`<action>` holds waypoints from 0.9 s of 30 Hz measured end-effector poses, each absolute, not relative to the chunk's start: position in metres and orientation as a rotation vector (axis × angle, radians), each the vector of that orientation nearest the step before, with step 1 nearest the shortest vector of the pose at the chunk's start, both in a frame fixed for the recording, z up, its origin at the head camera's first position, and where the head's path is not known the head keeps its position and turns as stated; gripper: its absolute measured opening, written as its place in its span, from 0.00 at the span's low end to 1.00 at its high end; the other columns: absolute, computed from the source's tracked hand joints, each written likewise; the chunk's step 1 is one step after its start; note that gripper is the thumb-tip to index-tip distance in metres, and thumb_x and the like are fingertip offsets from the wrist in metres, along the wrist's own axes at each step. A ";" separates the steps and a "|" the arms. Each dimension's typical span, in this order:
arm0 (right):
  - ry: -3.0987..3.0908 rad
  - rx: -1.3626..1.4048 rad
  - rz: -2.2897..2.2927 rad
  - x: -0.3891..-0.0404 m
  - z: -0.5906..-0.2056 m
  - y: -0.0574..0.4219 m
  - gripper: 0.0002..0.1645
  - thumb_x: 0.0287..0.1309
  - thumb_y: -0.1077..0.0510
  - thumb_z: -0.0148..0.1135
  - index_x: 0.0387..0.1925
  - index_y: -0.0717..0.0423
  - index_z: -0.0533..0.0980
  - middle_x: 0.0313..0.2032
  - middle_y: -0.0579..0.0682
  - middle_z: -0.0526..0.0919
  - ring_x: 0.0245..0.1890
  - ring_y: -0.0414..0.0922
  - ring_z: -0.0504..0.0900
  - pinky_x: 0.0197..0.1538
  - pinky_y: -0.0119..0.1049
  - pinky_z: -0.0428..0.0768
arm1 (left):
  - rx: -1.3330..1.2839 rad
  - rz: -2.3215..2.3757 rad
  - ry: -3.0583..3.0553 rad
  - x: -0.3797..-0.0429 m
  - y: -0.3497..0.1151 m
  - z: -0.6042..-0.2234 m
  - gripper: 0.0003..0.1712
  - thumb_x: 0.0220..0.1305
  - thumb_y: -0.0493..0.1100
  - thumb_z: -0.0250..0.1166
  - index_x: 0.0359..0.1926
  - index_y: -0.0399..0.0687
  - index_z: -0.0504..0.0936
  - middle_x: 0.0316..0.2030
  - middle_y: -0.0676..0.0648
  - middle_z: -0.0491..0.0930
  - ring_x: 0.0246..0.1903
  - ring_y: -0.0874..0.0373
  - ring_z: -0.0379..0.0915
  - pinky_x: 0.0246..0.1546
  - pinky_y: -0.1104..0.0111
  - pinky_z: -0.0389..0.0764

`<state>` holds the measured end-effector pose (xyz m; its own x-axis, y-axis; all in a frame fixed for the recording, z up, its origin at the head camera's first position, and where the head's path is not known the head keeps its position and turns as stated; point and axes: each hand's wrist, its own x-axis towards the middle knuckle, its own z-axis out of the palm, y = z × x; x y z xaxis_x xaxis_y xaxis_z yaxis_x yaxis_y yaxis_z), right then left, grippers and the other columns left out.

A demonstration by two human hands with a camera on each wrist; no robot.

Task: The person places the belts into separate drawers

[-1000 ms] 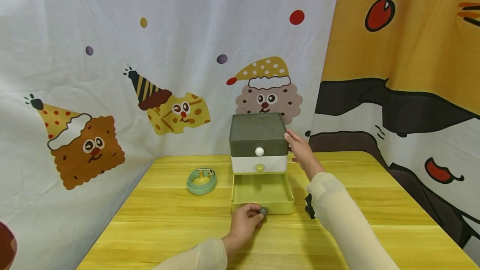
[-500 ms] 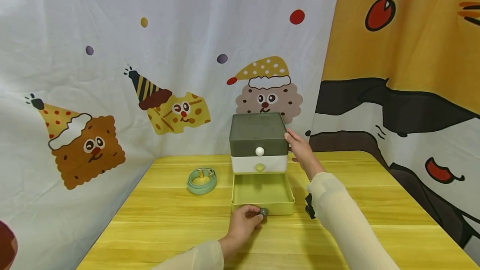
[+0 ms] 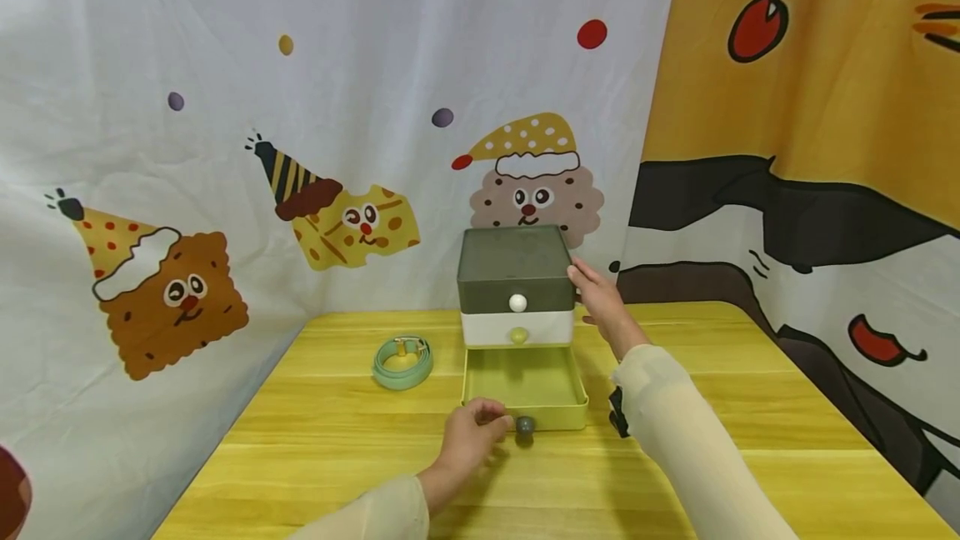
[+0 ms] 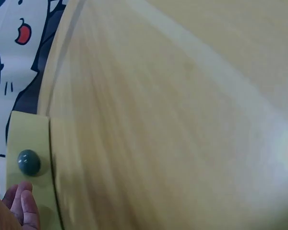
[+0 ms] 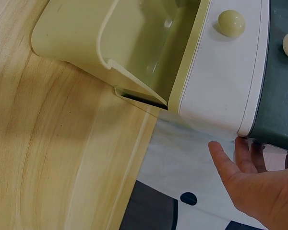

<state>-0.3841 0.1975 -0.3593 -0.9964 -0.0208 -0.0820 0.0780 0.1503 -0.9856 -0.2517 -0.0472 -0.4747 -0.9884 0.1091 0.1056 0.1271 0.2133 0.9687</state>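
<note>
A small stacked drawer box (image 3: 516,252) has a dark green top tier, a white middle and a yellow-green bottom. Its bottom drawer (image 3: 561,417) is pulled out, and no contents show inside. My left hand (image 3: 465,444) is just left of the drawer's grey-green knob (image 3: 524,425). In the left wrist view the fingers (image 4: 30,208) are apart from that knob, with nothing held. My right hand (image 3: 606,311) rests against the right side of the box. From the right wrist, its fingertips touch near the white and dark green tiers (image 5: 283,100).
A coiled pale green belt (image 3: 402,377) with a gold-coloured buckle lies on the wooden table (image 3: 315,432), left of the box. Close behind the table hangs a cartoon-printed curtain (image 3: 375,48). A dark red rounded thing (image 3: 11,482) shows at the left edge.
My left hand has let go of the bottom drawer's knob and moved slightly left. The right hand stays at the box's side, and the drawer remains pulled out.
</note>
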 end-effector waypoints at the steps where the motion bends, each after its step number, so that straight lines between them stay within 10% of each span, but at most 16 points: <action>1: 2.324 0.055 -1.999 -0.384 -0.359 0.198 0.35 0.75 0.36 0.42 0.77 0.28 0.46 0.78 0.49 0.47 0.73 0.59 0.55 0.68 0.66 0.56 | -0.249 -1.931 -2.433 -0.253 -0.049 -0.473 0.09 0.62 0.35 0.69 0.42 0.35 0.82 0.35 0.47 0.82 0.34 0.56 0.78 0.35 0.64 0.82; 27: 2.304 0.084 -2.021 -0.387 -0.360 0.197 0.35 0.74 0.36 0.43 0.77 0.27 0.48 0.77 0.47 0.48 0.73 0.58 0.57 0.67 0.65 0.56 | -0.127 -1.841 -2.348 -0.299 -0.096 -0.429 0.16 0.65 0.41 0.69 0.50 0.37 0.80 0.43 0.43 0.82 0.38 0.56 0.79 0.35 0.66 0.79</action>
